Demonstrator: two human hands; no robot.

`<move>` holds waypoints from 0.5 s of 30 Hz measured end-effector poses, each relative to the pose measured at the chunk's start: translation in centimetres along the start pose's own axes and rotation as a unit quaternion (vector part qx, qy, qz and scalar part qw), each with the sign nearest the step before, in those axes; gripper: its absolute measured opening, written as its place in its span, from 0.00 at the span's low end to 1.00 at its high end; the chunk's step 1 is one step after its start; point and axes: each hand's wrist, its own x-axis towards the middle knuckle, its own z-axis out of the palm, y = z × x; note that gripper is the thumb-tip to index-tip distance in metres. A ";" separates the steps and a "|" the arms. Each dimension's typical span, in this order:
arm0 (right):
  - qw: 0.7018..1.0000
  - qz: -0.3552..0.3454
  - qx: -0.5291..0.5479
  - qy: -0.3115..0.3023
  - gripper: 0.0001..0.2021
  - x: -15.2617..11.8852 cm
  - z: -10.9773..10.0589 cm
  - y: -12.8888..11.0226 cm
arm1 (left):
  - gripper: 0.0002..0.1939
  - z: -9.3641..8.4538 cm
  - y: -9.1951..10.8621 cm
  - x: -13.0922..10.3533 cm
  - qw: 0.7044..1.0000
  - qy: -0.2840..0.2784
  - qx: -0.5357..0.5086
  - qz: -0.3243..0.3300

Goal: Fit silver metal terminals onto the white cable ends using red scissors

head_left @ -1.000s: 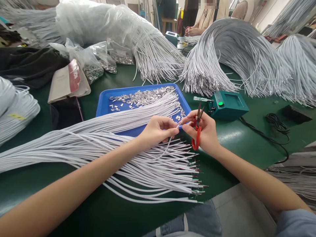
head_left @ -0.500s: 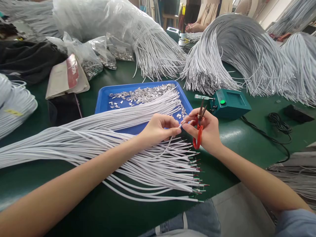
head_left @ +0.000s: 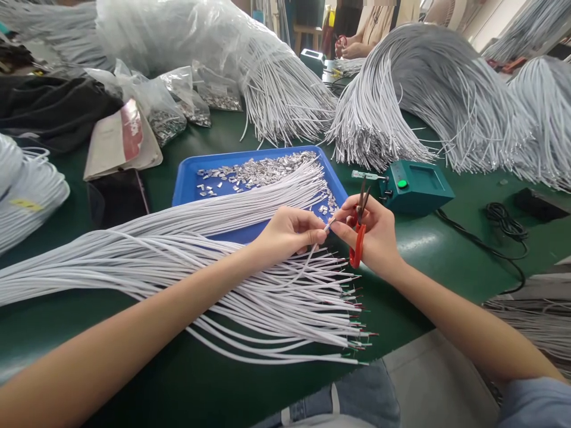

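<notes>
Between thumb and fingers, my left hand [head_left: 289, 232] pinches a white cable [head_left: 311, 255] close to its end. My right hand [head_left: 377, 232] is closed, with red-handled scissors [head_left: 358, 244] hanging on its fingers, blades pointing up. Its thumb and forefinger meet at the cable's tip, so the two hands almost touch. Below them, loose white cables [head_left: 285, 309] fan out, with thin coloured wires at their ends. Behind my left hand lies a blue tray [head_left: 181, 178] with small metal pieces [head_left: 263, 171] and another cable bundle [head_left: 250, 205] resting across it.
A teal machine [head_left: 419, 189] with a green button stands right of the tray, its cord [head_left: 486, 244] trailing rightward. Large cable bundles [head_left: 370, 119] rise at the back. Bags of metal parts [head_left: 165, 122], a notebook [head_left: 120, 142] and a dark phone [head_left: 116, 199] lie left. Another person's hands [head_left: 350, 47] show far back.
My hands stay nearly in place; the fingertips shift slightly on the cable end and the scissors tilt a little. The other person's hands have lifted slightly, with something red showing there.
</notes>
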 end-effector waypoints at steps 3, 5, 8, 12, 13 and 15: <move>1.000 0.001 0.005 -0.003 0.15 0.0 0.0 -0.1 | 0.18 0.0 0.2 0.0 1.000 -0.002 0.008 -0.002; 1.000 -0.001 0.008 -0.004 0.15 0.1 0.0 -0.2 | 0.18 0.0 0.3 0.0 1.000 -0.005 0.009 -0.001; 1.000 -0.004 0.005 -0.004 0.15 0.1 0.1 -0.2 | 0.18 0.0 0.3 0.0 1.000 -0.013 0.010 0.001; 1.000 -0.020 -0.023 0.002 0.14 0.0 0.1 -0.2 | 0.17 0.0 0.4 0.0 1.000 -0.023 -0.001 0.003; 0.999 -0.024 -0.031 0.004 0.14 0.0 0.1 -0.2 | 0.17 0.1 0.3 0.0 1.000 -0.024 -0.006 0.003; 0.999 -0.028 -0.041 0.007 0.14 -0.1 0.1 -0.1 | 0.16 0.1 0.3 0.0 0.999 -0.029 -0.015 0.001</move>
